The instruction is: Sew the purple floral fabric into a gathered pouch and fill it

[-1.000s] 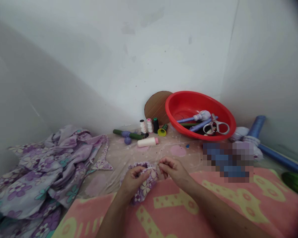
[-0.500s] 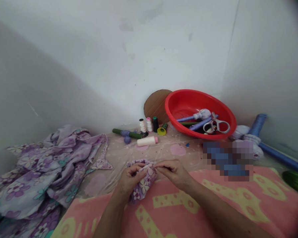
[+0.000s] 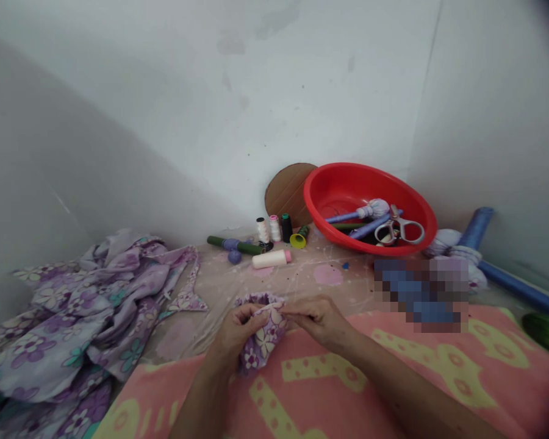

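Above the pink blanket (image 3: pixel 521 390), purple floral cloth (image 3: pixel 264 344) is gripped by the curled fingers of the left hand (image 3: pixel 241 332); its edge is reached by the right hand (image 3: pixel 318 320), fingertips pinched on something too fine to tell.

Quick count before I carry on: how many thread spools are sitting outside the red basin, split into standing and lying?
Standing: 3 (white spool, pink-and-white spool, dark spool with green top)
Lying: 2 (cream spool with pink tip, green spool with yellow end)
Total: 5
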`<state>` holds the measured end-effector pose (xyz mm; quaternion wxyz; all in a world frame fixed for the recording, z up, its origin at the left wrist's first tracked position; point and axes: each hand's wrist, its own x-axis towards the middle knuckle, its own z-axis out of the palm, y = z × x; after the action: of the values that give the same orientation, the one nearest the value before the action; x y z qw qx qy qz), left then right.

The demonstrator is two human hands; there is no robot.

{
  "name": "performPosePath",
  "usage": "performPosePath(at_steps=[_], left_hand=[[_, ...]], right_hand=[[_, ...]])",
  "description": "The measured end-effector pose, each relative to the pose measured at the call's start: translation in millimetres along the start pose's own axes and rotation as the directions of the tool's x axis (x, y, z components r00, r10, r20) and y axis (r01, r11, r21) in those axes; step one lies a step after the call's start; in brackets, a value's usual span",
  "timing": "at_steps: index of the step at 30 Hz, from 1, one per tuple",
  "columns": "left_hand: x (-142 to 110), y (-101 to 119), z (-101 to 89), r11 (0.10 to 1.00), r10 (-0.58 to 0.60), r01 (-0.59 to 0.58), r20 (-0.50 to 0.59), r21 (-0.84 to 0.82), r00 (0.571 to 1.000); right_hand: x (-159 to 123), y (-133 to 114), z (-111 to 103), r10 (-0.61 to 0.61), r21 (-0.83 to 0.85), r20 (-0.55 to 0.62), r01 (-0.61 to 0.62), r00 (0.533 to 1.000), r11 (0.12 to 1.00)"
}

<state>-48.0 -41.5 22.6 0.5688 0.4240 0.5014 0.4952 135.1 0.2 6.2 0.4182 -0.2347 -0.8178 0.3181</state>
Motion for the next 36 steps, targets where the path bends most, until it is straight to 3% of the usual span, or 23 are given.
performPosePath(at_steps=[27, 30, 36], left_hand=[[-2.3, -0.5, 0.5, 0.999, 0.028, -0.028, -0.007, 0.029, 1.000], [-1.1, -1.9, 1.6, 0.993, 0.083, -0.082, -0.016, 0.086, 0.996], [0.1, 2.0, 4.3, 0.880, 0.305, -0.329, 0.124, 0.343, 0.944]], right_hand=[[1.3, -5.4, -3.4, -0.069, -0.161, 0.010, 0.070, 0.998, 0.985], [0.8, -6.8, -2.4, -0.057, -0.193, 0.016, 0.059, 0.998, 0.979], [-0.8, -11.2, 0.9, 0.000, -0.291, 0.021, 0.006, 1.000, 0.957]])
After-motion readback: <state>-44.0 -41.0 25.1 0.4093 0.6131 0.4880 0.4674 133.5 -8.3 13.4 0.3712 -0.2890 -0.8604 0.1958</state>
